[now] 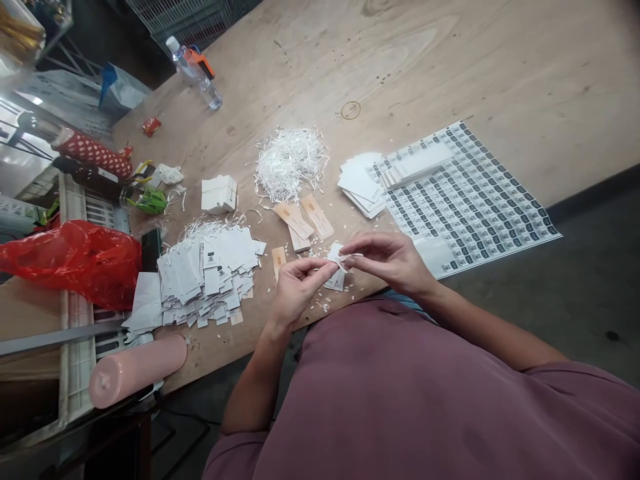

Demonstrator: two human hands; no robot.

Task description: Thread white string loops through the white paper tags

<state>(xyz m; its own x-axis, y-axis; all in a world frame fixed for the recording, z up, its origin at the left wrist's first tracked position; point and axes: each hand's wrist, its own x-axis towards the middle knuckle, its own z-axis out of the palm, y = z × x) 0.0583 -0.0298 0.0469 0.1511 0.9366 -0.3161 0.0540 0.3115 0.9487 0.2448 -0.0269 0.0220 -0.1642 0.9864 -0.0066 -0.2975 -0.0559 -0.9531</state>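
Note:
Near the table's front edge, my left hand (303,283) and my right hand (387,260) meet fingertip to fingertip. Both pinch a thin white string (342,266) between them. White tags (335,280) lie just below and behind the fingers. Beyond my hands are orange-and-cream cards (317,217) and a tangled heap of white strings (290,163). A big pile of strung white tags (210,273) spreads to the left of my left hand. Past my right hand sit a stack of blank white cards (361,185) and a printed sticker sheet (480,200).
A white card stack (219,194) stands behind the tag pile. On the left are a red plastic bag (75,260), a pink bottle (140,371) and a phone (151,251). A clear water bottle (197,77) lies at the back. Small paper bits dot the front edge.

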